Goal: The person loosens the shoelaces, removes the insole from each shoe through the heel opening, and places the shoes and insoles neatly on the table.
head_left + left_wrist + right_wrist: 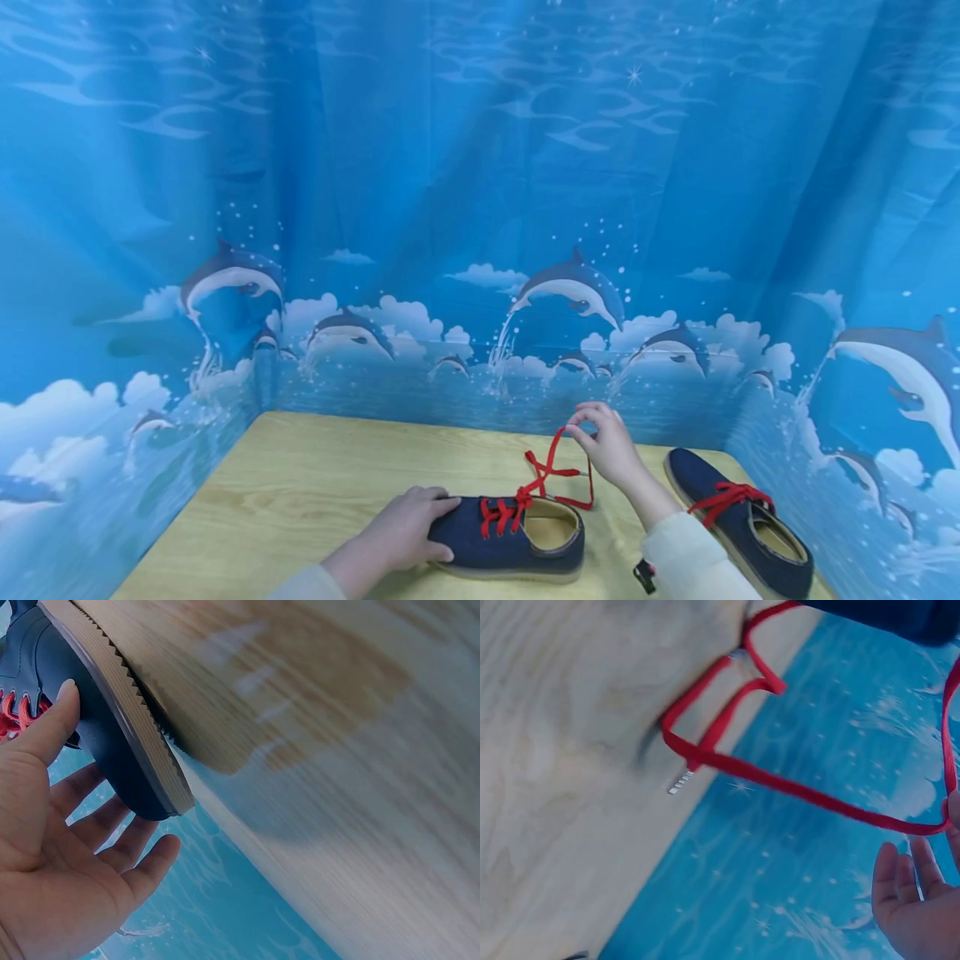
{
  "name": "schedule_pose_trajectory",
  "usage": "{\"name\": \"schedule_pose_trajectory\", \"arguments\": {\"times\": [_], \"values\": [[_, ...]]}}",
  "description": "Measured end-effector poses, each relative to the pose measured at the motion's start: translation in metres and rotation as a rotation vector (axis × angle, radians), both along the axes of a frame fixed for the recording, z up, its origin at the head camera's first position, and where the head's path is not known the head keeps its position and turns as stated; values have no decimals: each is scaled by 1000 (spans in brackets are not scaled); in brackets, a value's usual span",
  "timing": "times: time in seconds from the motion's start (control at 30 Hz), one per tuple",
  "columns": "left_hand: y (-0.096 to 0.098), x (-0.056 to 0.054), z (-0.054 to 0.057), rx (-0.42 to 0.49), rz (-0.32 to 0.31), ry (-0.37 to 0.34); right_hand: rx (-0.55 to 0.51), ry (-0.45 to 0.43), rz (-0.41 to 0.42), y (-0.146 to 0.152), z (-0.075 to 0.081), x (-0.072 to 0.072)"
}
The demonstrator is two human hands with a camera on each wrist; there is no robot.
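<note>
Head: gripping shoe (510, 552), upright on table (300, 467), by toe with left hand (405, 529); pinching lace (546, 472) with right hand (607, 447). Left wrist: pressing thumb (56, 720) to shoe, fingers (151, 868) spread. Right wrist: pinching lace at view's edge. Likely tying shoe; probably needing left hand on lace next.

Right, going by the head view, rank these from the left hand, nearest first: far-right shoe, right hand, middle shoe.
1. Middle shoe: its toe is in the left hand.
2. Right hand: off to the right, pinching red lace.
3. Far-right shoe: farther right still.
</note>
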State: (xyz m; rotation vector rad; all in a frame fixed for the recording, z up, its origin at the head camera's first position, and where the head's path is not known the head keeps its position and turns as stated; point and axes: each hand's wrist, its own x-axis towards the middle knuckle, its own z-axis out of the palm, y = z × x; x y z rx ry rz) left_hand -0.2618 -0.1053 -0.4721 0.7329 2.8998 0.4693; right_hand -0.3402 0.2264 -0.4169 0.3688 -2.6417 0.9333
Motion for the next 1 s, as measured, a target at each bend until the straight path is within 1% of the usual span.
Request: {"name": "schedule_pose_trajectory", "arguments": {"times": [0.13,0.27,0.33,0.57,0.67,0.77,1.0], "values": [[0,1,0,4,6,4,18,-21,0,-4,-9,-6],[0,1,0,5,18,-26,32,-45,2,-9,-16,-13],[0,1,1,5,20,-38,35,-47,1,-10,-19,-14],[1,1,1,10,18,-44,59,-58,-1,-8,-28,-14],[1,1,0,9,14,-44,75,-59,-6,-7,-28,-10],[1,1,-1,12,8,-44,88,-50,5,-9,-25,-3],[1,0,-1,20,19,-41,113,-2,99,-20,-13,19]]}}
